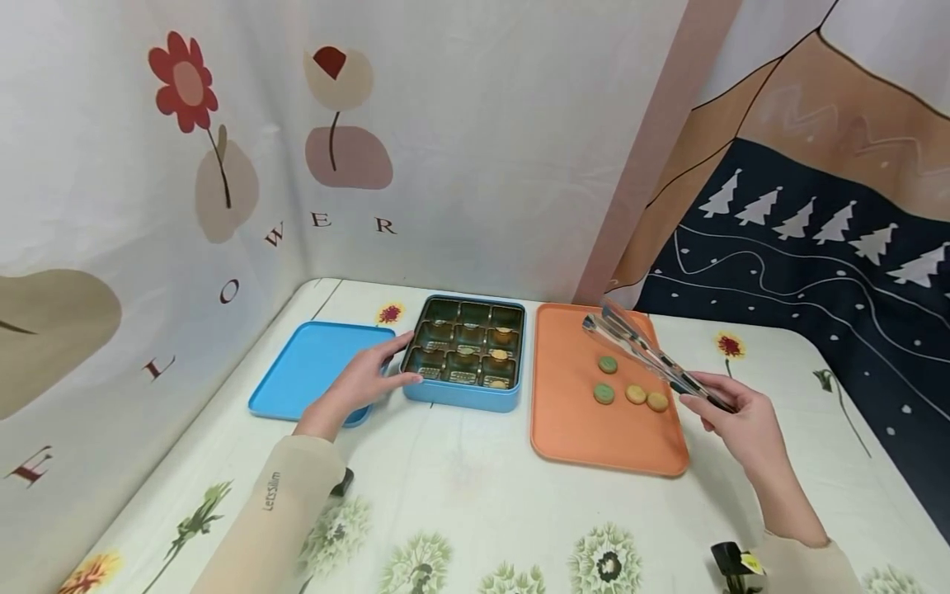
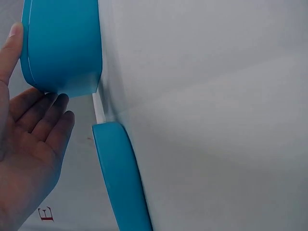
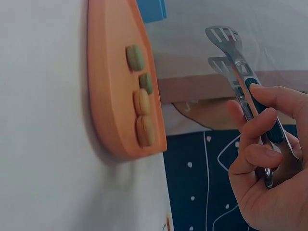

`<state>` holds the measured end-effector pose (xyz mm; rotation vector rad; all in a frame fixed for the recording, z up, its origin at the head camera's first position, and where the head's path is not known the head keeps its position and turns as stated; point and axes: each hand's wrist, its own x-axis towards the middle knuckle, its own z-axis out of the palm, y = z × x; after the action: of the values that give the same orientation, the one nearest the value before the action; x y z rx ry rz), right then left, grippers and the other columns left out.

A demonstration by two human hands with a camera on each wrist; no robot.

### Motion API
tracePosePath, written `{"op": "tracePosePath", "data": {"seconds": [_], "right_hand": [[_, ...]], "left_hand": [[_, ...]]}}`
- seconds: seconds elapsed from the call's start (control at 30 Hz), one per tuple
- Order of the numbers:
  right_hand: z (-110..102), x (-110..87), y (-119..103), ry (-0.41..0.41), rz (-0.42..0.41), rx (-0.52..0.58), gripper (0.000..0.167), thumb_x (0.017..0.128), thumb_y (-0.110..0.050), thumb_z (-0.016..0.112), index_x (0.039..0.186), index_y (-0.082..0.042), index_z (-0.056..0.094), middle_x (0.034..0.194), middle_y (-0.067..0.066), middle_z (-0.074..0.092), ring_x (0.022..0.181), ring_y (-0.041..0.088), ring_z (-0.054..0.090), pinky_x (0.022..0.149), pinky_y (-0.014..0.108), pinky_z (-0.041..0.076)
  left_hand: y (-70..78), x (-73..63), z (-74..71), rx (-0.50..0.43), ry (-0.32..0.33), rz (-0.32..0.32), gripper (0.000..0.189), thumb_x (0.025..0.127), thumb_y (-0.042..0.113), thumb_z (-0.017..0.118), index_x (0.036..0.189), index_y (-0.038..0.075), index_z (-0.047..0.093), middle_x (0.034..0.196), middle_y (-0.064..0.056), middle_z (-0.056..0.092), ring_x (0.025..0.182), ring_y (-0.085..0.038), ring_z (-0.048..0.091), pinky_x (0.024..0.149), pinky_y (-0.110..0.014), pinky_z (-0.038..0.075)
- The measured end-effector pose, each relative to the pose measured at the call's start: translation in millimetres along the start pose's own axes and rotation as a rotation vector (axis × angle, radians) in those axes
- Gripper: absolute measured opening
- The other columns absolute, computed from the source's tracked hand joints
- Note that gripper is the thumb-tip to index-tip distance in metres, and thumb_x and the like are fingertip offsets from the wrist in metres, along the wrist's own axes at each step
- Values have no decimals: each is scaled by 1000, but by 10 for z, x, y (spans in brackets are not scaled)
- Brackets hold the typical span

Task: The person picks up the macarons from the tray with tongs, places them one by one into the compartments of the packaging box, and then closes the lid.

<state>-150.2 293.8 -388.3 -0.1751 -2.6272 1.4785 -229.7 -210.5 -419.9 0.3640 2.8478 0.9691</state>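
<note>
A light blue box (image 1: pixel 460 396) holds a dark, shiny divided insert (image 1: pixel 443 311). Several yellow macarons (image 1: pixel 500 355) sit in its right-hand compartments, with what looks like a green one near the middle. My left hand (image 1: pixel 369 375) touches the box's left side, thumb by the front corner and fingers extended; the left wrist view shows the palm facing the box. In my right hand (image 1: pixel 742 417) is a pair of metal tongs (image 3: pixel 245 72) with dark grips, their slotted tips apart with nothing between them. Below the tongs, two green macarons (image 1: pixel 604 393) and two yellow macarons (image 1: pixel 636 394) lie on an orange tray (image 1: pixel 594 445).
To the box's left lies a flat blue lid (image 1: pixel 312 363), partly behind my left hand. A flower-print cloth (image 1: pixel 460 495) covers the table. Printed fabric walls (image 1: pixel 482 148) stand at the back and sides, close behind the box and tray.
</note>
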Motion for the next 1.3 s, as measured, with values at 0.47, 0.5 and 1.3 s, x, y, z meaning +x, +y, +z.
{"op": "tracePosePath", "data": {"seconds": [0.47, 0.5, 1.3], "right_hand": [[-126, -47, 168, -2, 61, 25, 36, 91, -35, 74, 124, -22, 66, 64, -20, 57, 58, 7, 51, 46, 36, 29], [-131, -49, 179, -1, 64, 27, 35, 91, -35, 74, 123, -24, 66, 64, -20, 58, 58, 7, 50, 46, 36, 29], [-112, -54, 352, -19, 100, 77, 22, 91, -32, 75, 112, -34, 69, 67, -17, 64, 55, 7, 50, 47, 34, 33]], "left_hand": [[0, -9, 0, -13, -8, -8, 87, 89, 45, 72, 159, 19, 28, 163, -15, 30, 148, -42, 31, 115, -63, 34], [-1, -7, 1, -13, -9, -8, 87, 89, 45, 72, 159, 19, 28, 163, -15, 31, 148, -42, 31, 115, -63, 34], [-35, 12, 6, -18, -5, 9, 88, 89, 46, 72, 159, 20, 27, 163, -14, 30, 148, -42, 31, 115, -63, 34]]}}
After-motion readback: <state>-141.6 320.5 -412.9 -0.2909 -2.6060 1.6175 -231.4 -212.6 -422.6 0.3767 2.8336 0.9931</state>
